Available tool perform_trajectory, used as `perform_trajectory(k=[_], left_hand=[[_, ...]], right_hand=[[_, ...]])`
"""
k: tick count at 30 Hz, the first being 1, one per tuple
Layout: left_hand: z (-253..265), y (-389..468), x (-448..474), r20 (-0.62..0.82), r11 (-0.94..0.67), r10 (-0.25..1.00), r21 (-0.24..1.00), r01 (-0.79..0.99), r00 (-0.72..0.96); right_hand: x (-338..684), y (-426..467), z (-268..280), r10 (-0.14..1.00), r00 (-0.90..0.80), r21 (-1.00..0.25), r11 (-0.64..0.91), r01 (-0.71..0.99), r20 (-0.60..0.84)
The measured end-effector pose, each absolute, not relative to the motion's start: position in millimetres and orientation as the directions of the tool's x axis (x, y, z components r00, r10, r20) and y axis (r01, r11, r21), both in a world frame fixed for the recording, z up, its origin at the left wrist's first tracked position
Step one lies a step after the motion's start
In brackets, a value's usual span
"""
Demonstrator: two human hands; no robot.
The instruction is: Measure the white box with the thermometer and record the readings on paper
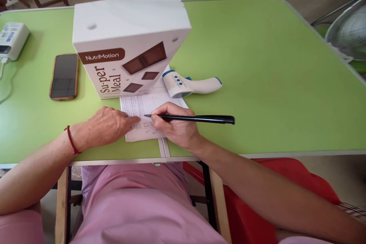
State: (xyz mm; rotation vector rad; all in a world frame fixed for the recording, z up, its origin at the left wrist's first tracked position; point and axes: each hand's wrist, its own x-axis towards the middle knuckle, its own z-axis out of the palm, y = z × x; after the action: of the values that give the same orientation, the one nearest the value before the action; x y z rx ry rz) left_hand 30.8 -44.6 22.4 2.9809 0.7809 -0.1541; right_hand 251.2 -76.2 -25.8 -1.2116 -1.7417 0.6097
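A black pen (211,119) is gripped by my right hand (178,124), its tip at the handwriting on a white sheet of paper (156,134). My left hand (110,124) presses on the sheet's left side with the index finger stretched out beside the pen tip. The other fingers of that hand are bent, and it holds nothing. Just behind the sheet stands a white box (131,23) printed "NutriMotion Su-per Meal", hiding part of the paper. A white and blue infrared thermometer (190,84) lies on the sheet's upper right part and the table.
On the green table (271,76), a phone (64,77) lies left of the box. A white device (13,40) with a cable sits at the far left. A red seat (257,198) is below the table's front edge, and a fan-like wire guard (350,30) stands at the right.
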Motion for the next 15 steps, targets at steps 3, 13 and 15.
perform_trajectory(k=[3,13,15], left_hand=[[21,-45,30,-0.086,-0.871,0.486,0.029,0.490,0.870],[26,-44,30,-0.123,-0.856,0.500,0.080,0.511,0.857],[28,-44,30,-0.144,-0.852,0.508,0.062,0.520,0.849]], right_hand=[[253,-77,-24,0.893,-0.102,-0.750,0.427,0.505,0.439],[295,-50,-6,0.492,-0.554,-0.012,0.755,0.656,0.672],[303,-42,-5,0.510,-0.606,0.131,0.690,0.712,0.611]])
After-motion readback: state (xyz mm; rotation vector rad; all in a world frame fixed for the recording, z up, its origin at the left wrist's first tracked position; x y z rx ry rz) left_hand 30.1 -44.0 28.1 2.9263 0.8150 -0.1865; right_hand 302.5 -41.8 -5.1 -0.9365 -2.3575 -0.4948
